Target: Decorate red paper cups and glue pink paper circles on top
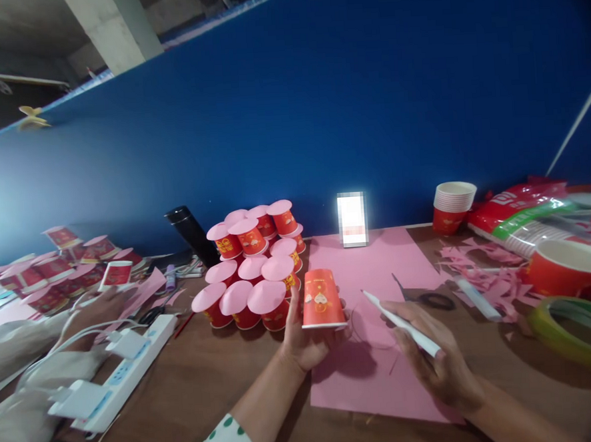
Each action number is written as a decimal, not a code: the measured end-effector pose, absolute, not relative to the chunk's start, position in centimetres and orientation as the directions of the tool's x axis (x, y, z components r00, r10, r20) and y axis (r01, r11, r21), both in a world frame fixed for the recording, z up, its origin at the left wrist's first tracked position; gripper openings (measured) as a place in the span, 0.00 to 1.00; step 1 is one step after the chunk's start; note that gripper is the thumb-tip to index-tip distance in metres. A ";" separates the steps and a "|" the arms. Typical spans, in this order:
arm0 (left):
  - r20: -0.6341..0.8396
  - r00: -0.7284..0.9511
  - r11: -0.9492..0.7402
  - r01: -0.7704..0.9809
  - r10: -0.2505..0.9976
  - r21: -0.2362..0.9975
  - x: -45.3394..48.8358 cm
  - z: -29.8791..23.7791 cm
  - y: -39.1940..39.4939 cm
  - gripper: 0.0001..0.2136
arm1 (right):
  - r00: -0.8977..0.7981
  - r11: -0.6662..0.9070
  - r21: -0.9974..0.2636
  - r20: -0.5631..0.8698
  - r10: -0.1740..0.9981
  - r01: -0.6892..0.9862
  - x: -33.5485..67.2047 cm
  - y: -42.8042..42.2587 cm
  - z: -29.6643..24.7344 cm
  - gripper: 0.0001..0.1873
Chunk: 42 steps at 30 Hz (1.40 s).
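Observation:
My left hand (308,343) grips a red paper cup (323,296) with gold and white print, its rim facing down. Under it lies a large pink paper sheet (378,262), with a faint curved line drawn near the cup. In my right hand (428,353) is a white pen (406,324), its dark tip pointing up and left toward the cup without touching it. Black-handled scissors (433,300) rest just beyond that hand. Left of the cup stand stacked red paper cups (243,311), each topped with a pink paper disc (270,296).
Left are a white power strip (127,371), a co-worker's hand (93,313) by more cups, and a black bottle (191,234). A blurred bright screen (353,221) stands behind. Right are paper scraps (494,275), a tape roll (547,325), a large cup (553,272) and nested cups (452,205).

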<state>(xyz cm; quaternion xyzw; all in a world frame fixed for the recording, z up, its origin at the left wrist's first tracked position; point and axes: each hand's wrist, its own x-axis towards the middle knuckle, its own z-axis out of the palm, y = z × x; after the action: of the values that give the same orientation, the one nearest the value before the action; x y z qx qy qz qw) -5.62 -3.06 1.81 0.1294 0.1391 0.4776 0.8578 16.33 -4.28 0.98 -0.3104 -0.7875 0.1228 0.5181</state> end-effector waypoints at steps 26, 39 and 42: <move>-0.211 0.389 0.442 -0.782 0.897 0.438 -5.1 1.4 -2.9 0.19 | -0.267 0.787 -0.493 0.756 0.598 0.370 16.3 -4.2 1.3 0.15; -0.194 0.464 0.502 -0.769 0.864 0.395 -5.3 1.8 -2.9 0.26 | -0.256 0.789 -0.504 0.759 0.599 0.351 16.2 -4.1 1.3 0.16; -0.159 0.451 0.475 -0.783 0.878 0.402 -5.6 1.7 -3.0 0.22 | -0.259 0.790 -0.514 0.756 0.601 0.334 16.3 -4.1 1.2 0.16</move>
<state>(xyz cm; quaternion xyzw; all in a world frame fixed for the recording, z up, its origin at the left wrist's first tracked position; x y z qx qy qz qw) -5.60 -2.97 1.71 0.1365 0.1747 0.4940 0.8407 16.26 -4.08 1.23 -0.2983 -0.7832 0.1259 0.5308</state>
